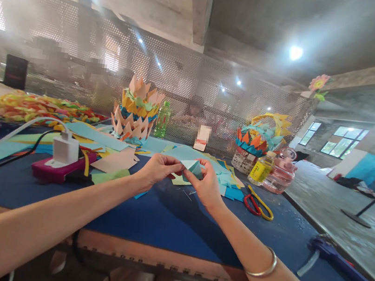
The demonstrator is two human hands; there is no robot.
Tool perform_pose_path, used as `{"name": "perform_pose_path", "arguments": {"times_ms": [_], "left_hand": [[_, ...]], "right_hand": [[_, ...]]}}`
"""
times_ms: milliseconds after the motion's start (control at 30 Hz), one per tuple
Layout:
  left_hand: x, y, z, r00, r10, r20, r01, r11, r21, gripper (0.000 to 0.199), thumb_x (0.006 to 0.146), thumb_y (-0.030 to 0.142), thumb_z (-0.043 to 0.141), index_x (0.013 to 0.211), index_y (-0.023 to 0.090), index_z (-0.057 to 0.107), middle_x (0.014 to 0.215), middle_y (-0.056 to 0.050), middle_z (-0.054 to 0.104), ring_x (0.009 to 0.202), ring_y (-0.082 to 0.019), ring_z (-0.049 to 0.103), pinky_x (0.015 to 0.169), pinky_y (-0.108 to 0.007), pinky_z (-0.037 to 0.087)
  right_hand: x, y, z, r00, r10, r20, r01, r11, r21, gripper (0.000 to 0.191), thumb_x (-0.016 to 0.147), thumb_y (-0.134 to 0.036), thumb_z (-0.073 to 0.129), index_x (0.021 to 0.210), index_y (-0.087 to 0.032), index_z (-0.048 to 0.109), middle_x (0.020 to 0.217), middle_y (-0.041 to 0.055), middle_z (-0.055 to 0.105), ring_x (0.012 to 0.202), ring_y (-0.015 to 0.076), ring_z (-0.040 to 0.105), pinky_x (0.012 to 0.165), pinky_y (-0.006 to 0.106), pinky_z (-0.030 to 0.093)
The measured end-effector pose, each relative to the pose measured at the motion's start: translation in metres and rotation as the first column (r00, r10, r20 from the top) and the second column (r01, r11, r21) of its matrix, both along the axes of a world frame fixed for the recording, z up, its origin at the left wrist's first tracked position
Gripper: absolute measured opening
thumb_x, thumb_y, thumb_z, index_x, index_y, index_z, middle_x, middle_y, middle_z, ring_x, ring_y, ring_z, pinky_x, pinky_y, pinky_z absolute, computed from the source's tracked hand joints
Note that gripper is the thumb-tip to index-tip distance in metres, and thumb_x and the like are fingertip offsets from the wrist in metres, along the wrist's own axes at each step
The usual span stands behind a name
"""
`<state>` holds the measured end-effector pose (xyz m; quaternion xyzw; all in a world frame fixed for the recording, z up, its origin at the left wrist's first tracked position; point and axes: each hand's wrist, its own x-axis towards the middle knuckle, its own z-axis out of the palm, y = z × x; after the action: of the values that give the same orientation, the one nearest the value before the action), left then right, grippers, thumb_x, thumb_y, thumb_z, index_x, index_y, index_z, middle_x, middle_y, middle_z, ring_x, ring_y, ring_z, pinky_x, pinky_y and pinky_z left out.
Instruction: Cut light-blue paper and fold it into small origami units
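Note:
A small pale blue-green piece of folded paper point(193, 167) is held up over the blue table top point(146, 228). My left hand point(162, 169) pinches its left corner between thumb and fingers. On the other side, my right hand point(207, 181) grips the paper's right part, thumb in front and fingers behind. The two hands are close together, with the paper between them. Small paper scraps point(187, 194) lie on the table just below. Coloured paper sheets point(96, 135) spread out behind and to the left of the hands.
Scissors point(259, 203) and a purple glue gun point(341, 262) lie right. Behind stand folded-paper baskets point(135, 114), a green bottle point(162, 120), a yellow bottle point(260, 169) and a pink jug point(280, 171). A magenta power strip point(59, 168) with a white charger point(65, 149) and cables sits left.

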<state>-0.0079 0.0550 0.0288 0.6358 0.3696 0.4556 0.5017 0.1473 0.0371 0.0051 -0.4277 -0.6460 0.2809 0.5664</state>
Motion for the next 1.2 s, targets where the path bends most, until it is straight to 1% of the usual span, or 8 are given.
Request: {"name": "perform_pose_path", "arguments": {"times_ms": [133, 333, 467, 600, 733, 833, 1000, 1200], "left_hand": [[0.000, 0.000, 0.001, 1.000, -0.015, -0.023, 0.015, 1.000, 0.012, 0.017, 0.066, 0.029, 0.065, 0.060, 0.014, 0.066, 0.056, -0.002, 0.062, 0.054, -0.010, 0.054, 0.052, -0.020, 0.042], [-0.001, 0.001, 0.000, 0.989, -0.138, 0.056, 0.143, 0.985, -0.099, 0.020, 0.063, 0.030, 0.069, 0.056, 0.012, 0.063, 0.054, -0.002, 0.058, 0.054, -0.010, 0.053, 0.057, -0.024, 0.045], [-0.003, 0.003, 0.001, 0.995, -0.077, 0.066, 0.084, 0.990, -0.114, 0.022, 0.062, 0.031, 0.070, 0.054, 0.013, 0.060, 0.052, -0.001, 0.056, 0.053, -0.011, 0.052, 0.057, -0.025, 0.046], [-0.006, 0.010, -0.002, 0.992, -0.062, 0.109, 0.077, 0.987, -0.138, 0.023, 0.064, 0.035, 0.068, 0.061, 0.013, 0.059, 0.059, -0.002, 0.061, 0.057, -0.012, 0.057, 0.063, -0.028, 0.049], [-0.006, 0.014, -0.005, 0.994, -0.050, 0.101, 0.069, 0.978, -0.196, 0.023, 0.066, 0.034, 0.067, 0.066, 0.014, 0.055, 0.059, -0.001, 0.063, 0.056, -0.014, 0.062, 0.065, -0.031, 0.050], [-0.004, 0.012, -0.004, 0.995, -0.074, 0.069, 0.086, 0.976, -0.202, 0.023, 0.067, 0.034, 0.066, 0.067, 0.014, 0.054, 0.058, -0.002, 0.064, 0.055, -0.015, 0.063, 0.063, -0.032, 0.050], [-0.004, 0.011, -0.004, 0.984, -0.154, 0.089, 0.170, 0.959, -0.226, 0.024, 0.065, 0.033, 0.069, 0.069, 0.014, 0.055, 0.061, -0.002, 0.065, 0.062, -0.017, 0.066, 0.066, -0.030, 0.050], [-0.007, 0.015, -0.007, 0.965, -0.228, 0.130, 0.256, 0.930, -0.266, 0.026, 0.057, 0.027, 0.076, 0.071, 0.013, 0.060, 0.071, -0.004, 0.066, 0.070, -0.015, 0.065, 0.069, -0.026, 0.049]], "right_hand": [[0.001, -0.001, 0.001, 1.000, 0.020, 0.007, -0.020, 1.000, 0.010, 0.044, 0.067, -0.033, 0.067, 0.102, -0.021, 0.044, 0.069, -0.0010, 0.063, 0.060, 0.0141, 0.060, 0.058, 0.026, 0.048], [0.001, -0.007, 0.007, 0.998, 0.059, 0.019, -0.059, 0.998, -0.005, 0.048, 0.064, -0.036, 0.069, 0.103, -0.022, 0.044, 0.063, -0.0043, 0.058, 0.052, 0.0110, 0.054, 0.050, 0.023, 0.046], [0.000, -0.009, 0.008, 0.994, 0.060, 0.096, -0.059, 0.998, -0.010, 0.040, 0.073, -0.039, 0.060, 0.105, -0.021, 0.046, 0.069, -0.0003, 0.061, 0.053, 0.0117, 0.054, 0.050, 0.025, 0.046], [0.004, -0.012, 0.011, 0.979, 0.013, 0.201, -0.033, 0.994, 0.100, 0.047, 0.079, -0.039, 0.053, 0.120, -0.021, 0.040, 0.093, 0.0071, 0.063, 0.071, 0.0148, 0.059, 0.059, 0.027, 0.048], [0.006, -0.012, 0.013, 0.938, -0.022, 0.347, -0.062, 0.971, 0.232, 0.055, 0.073, -0.033, 0.061, 0.121, -0.022, 0.038, 0.106, 0.0090, 0.057, 0.091, 0.0182, 0.055, 0.069, 0.030, 0.048], [0.006, -0.009, 0.010, 0.910, -0.079, 0.407, -0.045, 0.957, 0.287, 0.047, 0.071, -0.028, 0.061, 0.114, -0.022, 0.043, 0.099, 0.0056, 0.058, 0.085, 0.0163, 0.055, 0.067, 0.029, 0.047], [0.009, -0.005, 0.007, 0.888, -0.141, 0.437, 0.021, 0.963, 0.268, 0.015, 0.076, -0.027, 0.054, 0.090, -0.021, 0.055, 0.080, 0.0010, 0.059, 0.070, 0.0132, 0.054, 0.063, 0.026, 0.045], [0.009, -0.004, 0.007, 0.922, -0.180, 0.343, 0.120, 0.975, 0.189, 0.013, 0.076, -0.028, 0.055, 0.085, -0.019, 0.059, 0.075, 0.0012, 0.059, 0.061, 0.0111, 0.050, 0.060, 0.025, 0.044]]}}
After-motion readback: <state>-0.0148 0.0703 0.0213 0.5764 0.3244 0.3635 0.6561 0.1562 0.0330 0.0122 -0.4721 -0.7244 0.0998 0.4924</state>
